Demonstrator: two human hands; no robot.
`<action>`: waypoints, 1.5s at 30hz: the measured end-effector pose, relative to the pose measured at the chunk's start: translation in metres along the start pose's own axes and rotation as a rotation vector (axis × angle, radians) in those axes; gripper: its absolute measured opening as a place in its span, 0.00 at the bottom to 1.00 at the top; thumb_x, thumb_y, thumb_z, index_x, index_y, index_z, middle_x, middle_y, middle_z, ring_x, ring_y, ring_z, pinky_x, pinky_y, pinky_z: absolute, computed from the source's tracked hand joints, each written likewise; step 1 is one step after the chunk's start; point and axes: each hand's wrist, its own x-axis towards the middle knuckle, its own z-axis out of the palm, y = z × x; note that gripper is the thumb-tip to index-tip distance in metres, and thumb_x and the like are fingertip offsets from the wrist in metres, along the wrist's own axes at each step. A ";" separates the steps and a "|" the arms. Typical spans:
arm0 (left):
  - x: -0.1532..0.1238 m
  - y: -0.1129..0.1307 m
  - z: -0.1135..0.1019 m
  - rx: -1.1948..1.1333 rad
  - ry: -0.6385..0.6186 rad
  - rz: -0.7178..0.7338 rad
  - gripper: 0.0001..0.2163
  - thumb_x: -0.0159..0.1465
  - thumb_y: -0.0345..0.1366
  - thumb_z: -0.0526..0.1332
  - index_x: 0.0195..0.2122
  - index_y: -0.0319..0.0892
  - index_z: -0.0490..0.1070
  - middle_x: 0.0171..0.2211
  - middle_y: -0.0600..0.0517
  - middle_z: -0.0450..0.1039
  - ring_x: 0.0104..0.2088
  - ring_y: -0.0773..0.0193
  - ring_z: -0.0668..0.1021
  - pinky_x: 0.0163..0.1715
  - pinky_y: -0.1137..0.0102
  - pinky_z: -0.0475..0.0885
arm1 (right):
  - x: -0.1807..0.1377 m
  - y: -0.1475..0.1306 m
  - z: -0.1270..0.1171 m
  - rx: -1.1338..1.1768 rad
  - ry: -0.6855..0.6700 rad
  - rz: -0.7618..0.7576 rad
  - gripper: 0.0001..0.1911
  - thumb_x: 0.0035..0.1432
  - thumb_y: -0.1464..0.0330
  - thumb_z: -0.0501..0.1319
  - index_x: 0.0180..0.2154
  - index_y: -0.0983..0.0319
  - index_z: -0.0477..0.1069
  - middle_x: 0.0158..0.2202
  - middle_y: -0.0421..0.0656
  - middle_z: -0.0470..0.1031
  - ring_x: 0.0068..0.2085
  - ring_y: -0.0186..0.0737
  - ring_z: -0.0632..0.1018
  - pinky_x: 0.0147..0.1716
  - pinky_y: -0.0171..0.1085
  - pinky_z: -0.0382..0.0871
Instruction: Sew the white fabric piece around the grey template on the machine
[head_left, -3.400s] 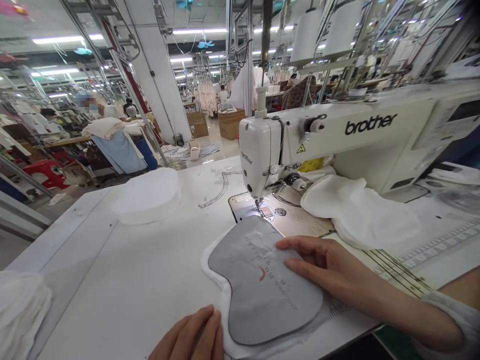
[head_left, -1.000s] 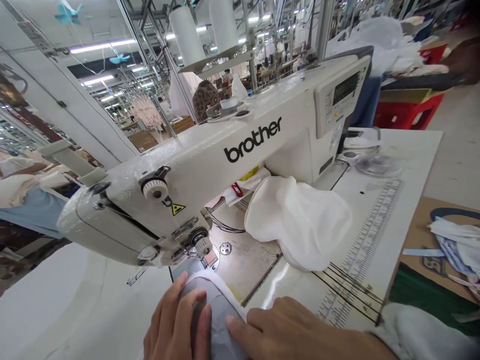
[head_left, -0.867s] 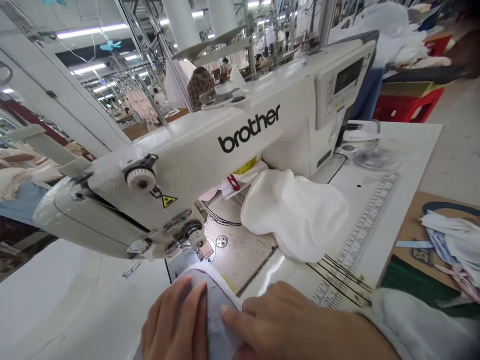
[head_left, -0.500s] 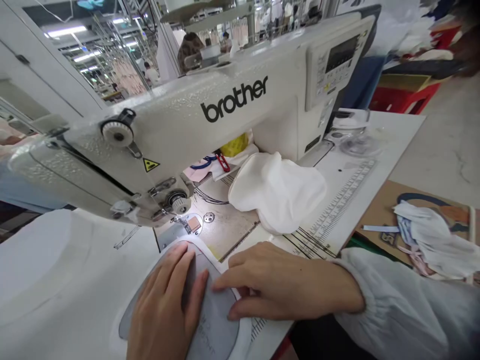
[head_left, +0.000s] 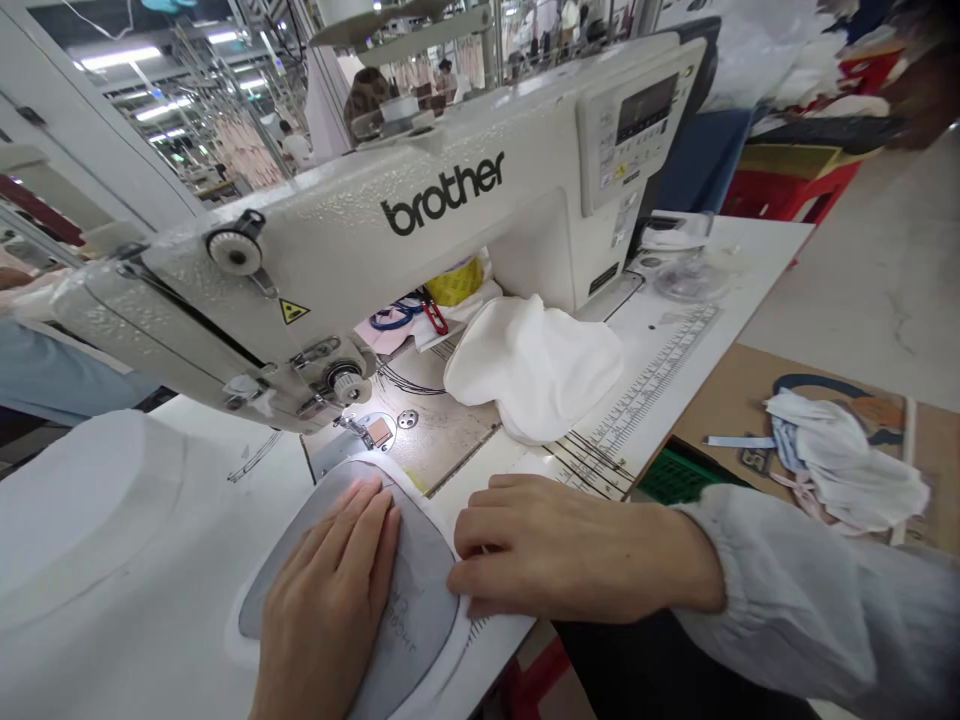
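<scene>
A grey sheet template (head_left: 420,610) lies on a white padded fabric piece (head_left: 457,625), its upper end close to the presser foot (head_left: 360,428) of a white Brother sewing machine (head_left: 390,220). My left hand (head_left: 326,590) rests flat on the template, fingers together and pointing toward the needle. My right hand (head_left: 551,550) presses the template's right edge with curled fingers. Both hands hide much of the template and the printing on it. The needle area sits just beyond the fabric's upper edge.
A white fabric bundle (head_left: 529,365) sits behind the needle plate, beside a printed ruler scale (head_left: 637,400). A white padded stack (head_left: 82,500) lies on the table at left. Fabric scraps (head_left: 840,460) lie on cardboard at right, beyond the table edge.
The view has swung right and closer to the machine. The template and fabric have turned and moved up to the presser foot, with both hands now close together on them.
</scene>
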 end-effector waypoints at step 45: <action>-0.023 -0.001 0.002 -0.015 -0.181 -0.058 0.22 0.65 0.37 0.55 0.58 0.32 0.61 0.56 0.38 0.69 0.55 0.52 0.73 0.46 0.58 0.78 | -0.001 -0.023 0.010 0.043 0.106 0.306 0.17 0.65 0.57 0.57 0.51 0.59 0.66 0.55 0.41 0.67 0.49 0.43 0.68 0.47 0.44 0.60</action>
